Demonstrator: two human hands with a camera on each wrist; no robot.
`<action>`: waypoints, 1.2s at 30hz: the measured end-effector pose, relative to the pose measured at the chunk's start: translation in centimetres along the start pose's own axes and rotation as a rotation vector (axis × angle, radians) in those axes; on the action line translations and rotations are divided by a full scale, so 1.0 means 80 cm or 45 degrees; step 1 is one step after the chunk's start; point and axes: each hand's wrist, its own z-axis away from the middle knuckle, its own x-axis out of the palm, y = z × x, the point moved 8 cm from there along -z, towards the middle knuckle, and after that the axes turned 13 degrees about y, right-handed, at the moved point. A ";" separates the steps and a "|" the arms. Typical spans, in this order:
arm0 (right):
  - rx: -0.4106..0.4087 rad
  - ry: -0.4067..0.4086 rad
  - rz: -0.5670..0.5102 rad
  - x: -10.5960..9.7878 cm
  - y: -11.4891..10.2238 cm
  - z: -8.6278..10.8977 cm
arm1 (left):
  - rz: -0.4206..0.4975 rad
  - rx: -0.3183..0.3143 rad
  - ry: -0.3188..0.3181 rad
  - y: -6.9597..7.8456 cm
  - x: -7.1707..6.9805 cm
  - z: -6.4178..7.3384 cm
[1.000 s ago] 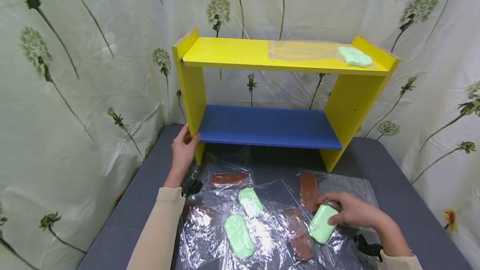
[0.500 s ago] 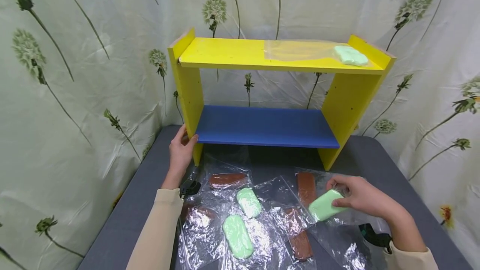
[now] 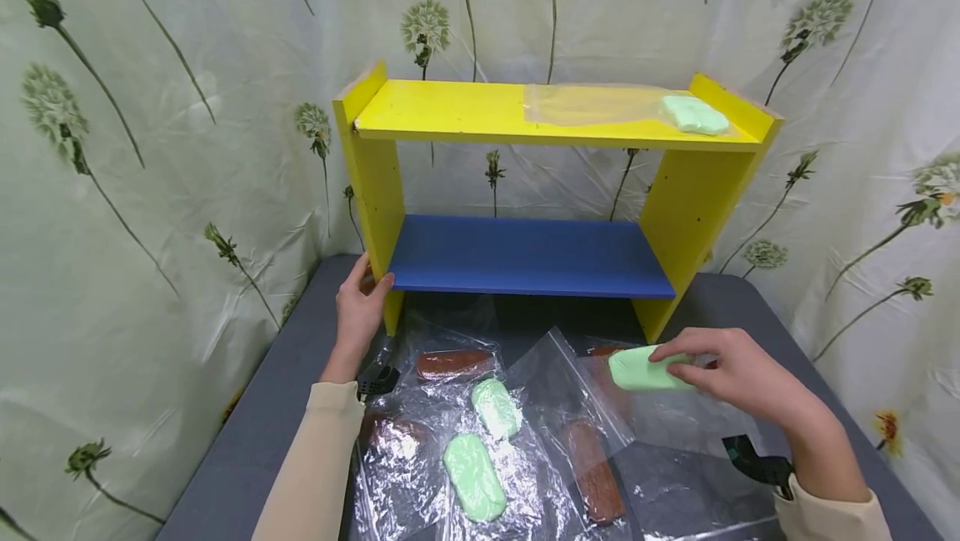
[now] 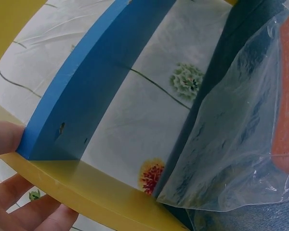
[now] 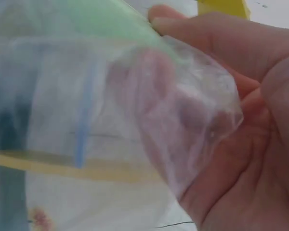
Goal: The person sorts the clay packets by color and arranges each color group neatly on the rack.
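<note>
My right hand [image 3: 738,374] pinches one end of a light green bar [image 3: 637,368] in a clear zip bag, thumb below and fingers above. In the right wrist view the bag's crumpled plastic [image 5: 202,120] lies against the fingers and palm, and its blue-striped part [image 5: 84,115] hangs down. My left hand [image 3: 357,308] grips the front edge of the left yellow side panel [image 3: 378,191] of a small shelf unit. In the left wrist view the thumb [image 4: 7,137] is at the end of the blue shelf [image 4: 62,110], with the other fingers outside the panel.
On the dark table [image 3: 247,433], bagged green bars [image 3: 475,477] and several bagged brown bars [image 3: 596,474] lie in overlapping plastic before the shelf unit. Another bagged green bar [image 3: 694,114] lies on the yellow top shelf [image 3: 450,106]. A flower-patterned curtain [image 3: 187,149] hangs behind.
My right hand has raised the green bar up and away from the other bags, turning it from slanted to nearly level. Its bag trails from it. My left hand keeps its grip.
</note>
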 end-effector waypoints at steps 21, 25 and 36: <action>-0.197 0.468 -0.052 -0.049 -0.061 -0.035 | 0.008 -0.013 -0.012 -0.002 0.000 0.002; -0.242 0.521 -0.095 -0.060 -0.095 -0.042 | -0.001 0.005 -0.005 0.001 -0.001 0.002; -0.296 0.627 -0.192 -0.073 -0.126 -0.067 | -0.002 0.022 -0.011 0.025 -0.004 0.007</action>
